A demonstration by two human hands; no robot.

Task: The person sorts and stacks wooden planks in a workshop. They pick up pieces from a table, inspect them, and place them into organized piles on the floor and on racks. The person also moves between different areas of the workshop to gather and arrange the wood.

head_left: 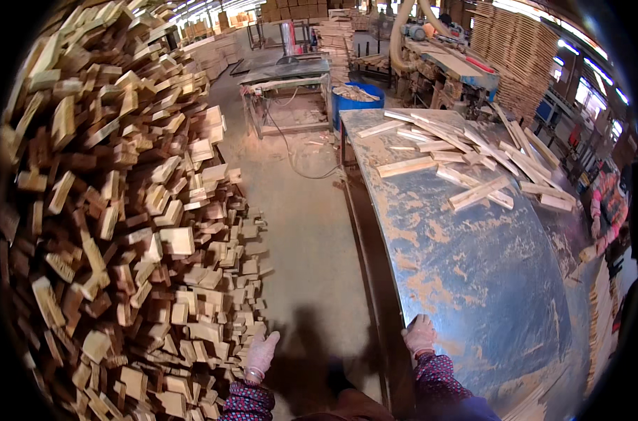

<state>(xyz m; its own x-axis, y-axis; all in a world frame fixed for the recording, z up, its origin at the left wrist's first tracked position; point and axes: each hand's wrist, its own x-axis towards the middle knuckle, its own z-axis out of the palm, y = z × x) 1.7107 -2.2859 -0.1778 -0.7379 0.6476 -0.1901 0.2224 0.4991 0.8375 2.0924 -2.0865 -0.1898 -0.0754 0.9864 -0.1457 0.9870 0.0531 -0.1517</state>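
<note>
My left hand [261, 353], in a pale glove, hangs beside the lower right side of a tall pile of cut wood blocks [175, 241]. Its thumb stands apart from the fingers, and nothing shows in it. My right hand [419, 334], gloved too, rests on the left edge of a metal-topped table [473, 259]. Its fingers are curled in, with no piece visible in them. Sawdust patches cover the tabletop. Loose wood strips [466, 151] lie crisscrossed over its far part.
Beyond the aisle floor [308, 245] stand a saw table [291, 70] with a trailing cable and a blue barrel [358, 96] holding wood scraps. Tall wood stacks [512, 59] and a machine with a hose [403, 42] are behind. Another person [609, 203] is at the table's right.
</note>
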